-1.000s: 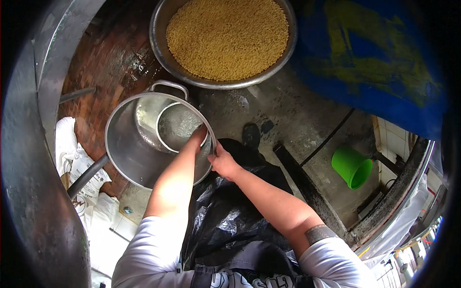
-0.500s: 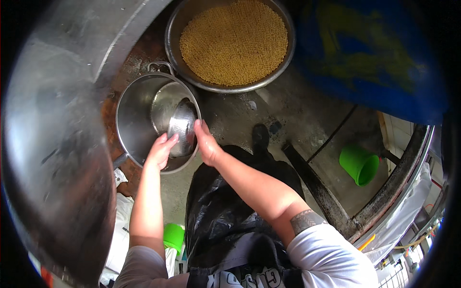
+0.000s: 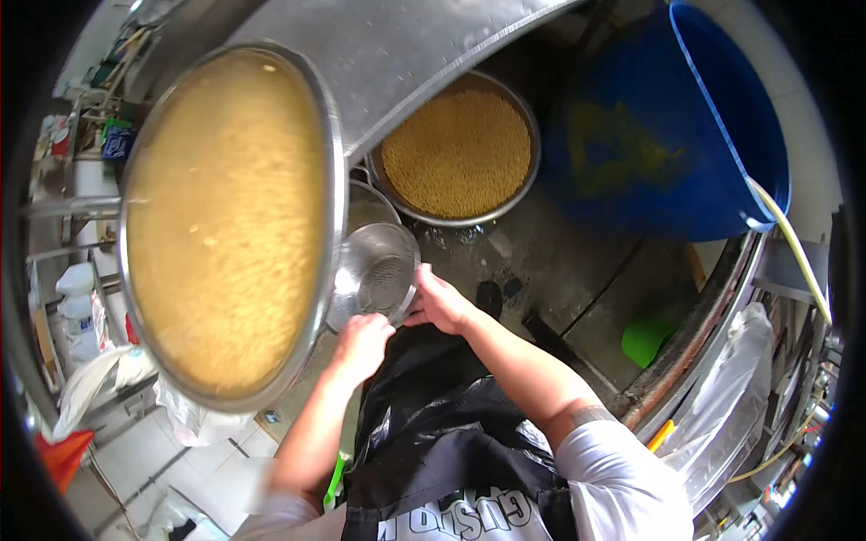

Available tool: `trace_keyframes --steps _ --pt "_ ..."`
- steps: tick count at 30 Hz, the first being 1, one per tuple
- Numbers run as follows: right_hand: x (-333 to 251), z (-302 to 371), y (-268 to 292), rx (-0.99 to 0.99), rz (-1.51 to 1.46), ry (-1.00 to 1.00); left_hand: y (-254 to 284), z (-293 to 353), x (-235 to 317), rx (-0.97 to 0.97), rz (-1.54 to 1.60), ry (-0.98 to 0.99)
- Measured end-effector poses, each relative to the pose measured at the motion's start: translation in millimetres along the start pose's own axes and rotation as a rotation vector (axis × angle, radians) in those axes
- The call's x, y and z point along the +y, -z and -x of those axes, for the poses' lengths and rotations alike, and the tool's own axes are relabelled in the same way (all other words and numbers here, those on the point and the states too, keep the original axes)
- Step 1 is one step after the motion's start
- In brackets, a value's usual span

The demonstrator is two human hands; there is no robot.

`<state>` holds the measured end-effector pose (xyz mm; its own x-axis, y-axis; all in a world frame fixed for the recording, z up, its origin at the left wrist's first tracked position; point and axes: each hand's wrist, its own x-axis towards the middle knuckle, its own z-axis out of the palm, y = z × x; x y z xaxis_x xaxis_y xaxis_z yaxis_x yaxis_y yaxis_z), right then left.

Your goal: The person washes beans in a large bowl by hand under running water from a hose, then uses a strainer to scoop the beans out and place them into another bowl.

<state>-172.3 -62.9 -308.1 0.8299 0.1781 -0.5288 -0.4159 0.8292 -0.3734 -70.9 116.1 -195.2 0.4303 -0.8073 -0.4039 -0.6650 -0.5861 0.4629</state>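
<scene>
A shiny metal colander (image 3: 347, 284) with a perforated-looking bottom is held between my two hands, its opening facing up. My left hand (image 3: 361, 345) is closed on the near rim. At the right rim, my right hand (image 3: 442, 302) grips with the thumb over the edge. Partly behind the colander stands a steel pot (image 3: 368, 209), mostly hidden. Close on the left is a large metal basin (image 3: 337, 180) of yellowish beans (image 3: 225, 225) under cloudy water. Beyond the pot, another wide basin (image 3: 534, 171) on the floor holds drained-looking beans (image 3: 460, 149).
A large blue barrel (image 3: 622, 171) stands far right, with a pale hose (image 3: 794, 234) over its rim. A green bucket (image 3: 645, 341) lies on the floor to the right, near a dark metal frame (image 3: 672, 379). A grey metal surface (image 3: 397, 54) spans the far side.
The colander has come up out of the pot and tilted upright, still in both hands. My view has shifted, so the water-filled basin of beans now shows on the left.
</scene>
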Motion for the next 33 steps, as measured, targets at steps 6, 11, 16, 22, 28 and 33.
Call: trace_keyframes --steps 6,11,16,22,28,33 --pt "-39.6 108.7 -57.5 0.307 -0.063 0.135 35.9 33.0 74.9 -0.149 -0.206 -0.145" --pt "-75.6 169.3 -67.5 0.642 0.186 0.489 102.5 70.2 129.8 0.444 -0.199 -0.457" --pt "-178.3 223.8 -83.9 0.641 0.279 0.748 163.9 128.1 117.0 1.022 -0.154 -0.155" --pt "-282.8 191.1 -169.0 0.478 0.688 0.962 188.4 152.9 11.6 1.327 -0.215 0.197" --pt "-304.6 113.9 -307.6 0.491 1.585 1.192 208.9 147.2 -44.9 1.321 0.012 0.263" --pt "-292.5 53.1 -343.6 0.414 2.047 1.298 204.3 145.6 -51.1 1.333 0.097 0.241"
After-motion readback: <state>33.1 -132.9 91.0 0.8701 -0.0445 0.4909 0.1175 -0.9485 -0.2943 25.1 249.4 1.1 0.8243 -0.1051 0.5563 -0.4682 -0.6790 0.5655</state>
